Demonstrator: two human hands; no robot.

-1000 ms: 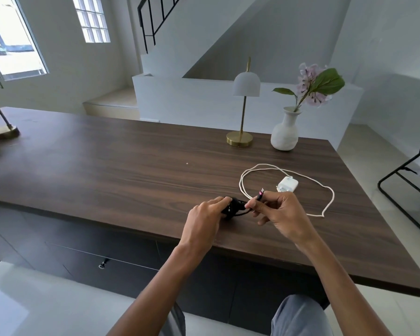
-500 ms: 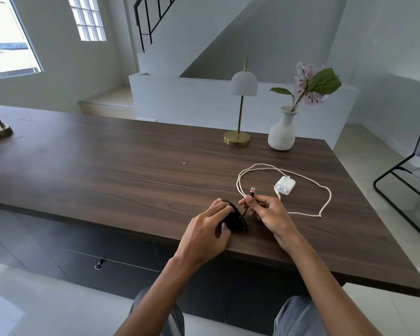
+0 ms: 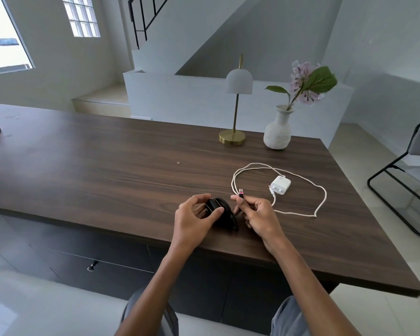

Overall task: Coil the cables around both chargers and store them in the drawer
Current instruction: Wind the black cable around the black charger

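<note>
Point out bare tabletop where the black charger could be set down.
Biggest bare patch: table left of the left hand and lamp. Smaller strip between lamp, vase and white cable. Crowded: black charger between the hands, white charger and cable sprawled beyond the right hand.

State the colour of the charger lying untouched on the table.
The charger is white, as is its cable; the head view shows it clearly.

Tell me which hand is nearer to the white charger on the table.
The right hand. It pinches the black cable's plug close beside the white charger, not touching it. The left hand holds the black charger, farther to the left.
</note>
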